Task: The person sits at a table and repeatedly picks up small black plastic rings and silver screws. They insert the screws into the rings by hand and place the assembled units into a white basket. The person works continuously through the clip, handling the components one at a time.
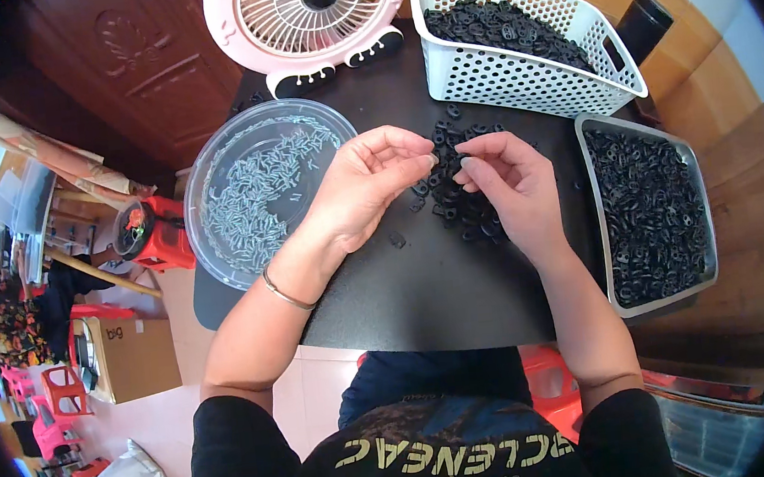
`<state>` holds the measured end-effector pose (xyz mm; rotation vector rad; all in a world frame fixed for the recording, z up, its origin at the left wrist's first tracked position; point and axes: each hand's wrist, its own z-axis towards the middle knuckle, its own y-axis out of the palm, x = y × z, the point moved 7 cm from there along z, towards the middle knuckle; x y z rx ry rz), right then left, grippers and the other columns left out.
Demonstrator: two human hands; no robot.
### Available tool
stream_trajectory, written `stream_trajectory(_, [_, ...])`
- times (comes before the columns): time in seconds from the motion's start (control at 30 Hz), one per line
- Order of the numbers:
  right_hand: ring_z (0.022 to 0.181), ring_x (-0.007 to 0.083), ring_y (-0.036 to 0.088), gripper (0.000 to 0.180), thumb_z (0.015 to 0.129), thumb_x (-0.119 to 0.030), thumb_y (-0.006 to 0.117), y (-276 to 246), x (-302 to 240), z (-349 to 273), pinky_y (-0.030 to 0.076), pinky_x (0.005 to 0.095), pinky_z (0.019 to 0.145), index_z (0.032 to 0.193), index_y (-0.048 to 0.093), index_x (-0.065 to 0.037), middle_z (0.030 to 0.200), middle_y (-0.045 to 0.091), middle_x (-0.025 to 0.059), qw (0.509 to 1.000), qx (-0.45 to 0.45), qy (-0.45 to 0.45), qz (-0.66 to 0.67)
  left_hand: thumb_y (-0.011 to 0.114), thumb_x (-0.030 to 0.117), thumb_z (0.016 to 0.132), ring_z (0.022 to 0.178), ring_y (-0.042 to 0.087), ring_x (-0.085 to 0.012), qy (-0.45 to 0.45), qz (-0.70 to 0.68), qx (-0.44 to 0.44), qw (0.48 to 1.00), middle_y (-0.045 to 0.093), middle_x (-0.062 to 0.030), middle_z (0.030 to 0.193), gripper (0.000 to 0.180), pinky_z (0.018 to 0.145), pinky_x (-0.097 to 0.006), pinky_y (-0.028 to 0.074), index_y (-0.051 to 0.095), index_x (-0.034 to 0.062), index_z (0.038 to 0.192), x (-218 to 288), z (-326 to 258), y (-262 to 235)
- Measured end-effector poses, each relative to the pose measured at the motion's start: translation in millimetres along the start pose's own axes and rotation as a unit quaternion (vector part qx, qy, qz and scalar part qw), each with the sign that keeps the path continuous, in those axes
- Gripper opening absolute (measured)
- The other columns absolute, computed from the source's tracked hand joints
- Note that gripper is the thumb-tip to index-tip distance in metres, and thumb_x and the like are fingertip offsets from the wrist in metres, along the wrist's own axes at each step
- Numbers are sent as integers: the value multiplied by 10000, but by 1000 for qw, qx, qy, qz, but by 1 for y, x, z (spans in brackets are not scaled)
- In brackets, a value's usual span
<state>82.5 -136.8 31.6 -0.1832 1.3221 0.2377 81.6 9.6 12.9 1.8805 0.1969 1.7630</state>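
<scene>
Two hands over black table, left hand and right hand fingers pinched together above loose black parts, grip contents unclear

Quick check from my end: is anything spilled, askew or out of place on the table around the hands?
Mostly tidy. A few black parts lie loose on the black table, apart from the pile under the left hand and right hand; more sit below the white basket. Nothing looks damaged.
</scene>
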Motion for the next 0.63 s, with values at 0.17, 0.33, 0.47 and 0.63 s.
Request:
stream_trajectory(0.17, [778, 107, 605, 96, 833, 1, 540, 4, 2, -4, 501, 228, 721, 926, 534, 21, 842, 598, 73, 999, -1, -22, 30, 608, -21, 783, 799, 585, -89, 7, -2, -8, 1000, 615, -54, 867, 184, 741, -205, 472, 566, 5, 960, -3, 1, 3])
stream_trajectory(0.33, [757, 113, 617, 94, 825, 15, 530, 6, 4, -6, 511, 227, 696, 919, 525, 24, 828, 606, 79, 999, -3, -23, 26, 605, -20, 786, 800, 589, -93, 10, 4, -10, 1000, 616, -60, 864, 191, 746, -209, 472, 556, 0, 970, -3, 0, 5])
stream_trajectory(0.47, [763, 122, 625, 103, 819, 20, 531, 7, 2, -7, 511, 225, 677, 922, 536, 31, 825, 607, 78, 1000, -4, -20, -9, 603, -22, 787, 801, 593, -93, 16, 13, -12, 1000, 621, -63, 862, 193, 743, -209, 475, 552, -3, 972, -4, 0, 6])
stream_trajectory(0.63, [765, 131, 629, 121, 818, 19, 531, 6, 2, -7, 508, 221, 667, 936, 551, 32, 833, 610, 77, 999, 4, -33, -29, 603, -25, 786, 801, 598, -91, 20, 14, -15, 1000, 627, -67, 866, 201, 739, -207, 478, 549, -4, 978, -4, 1, 6])
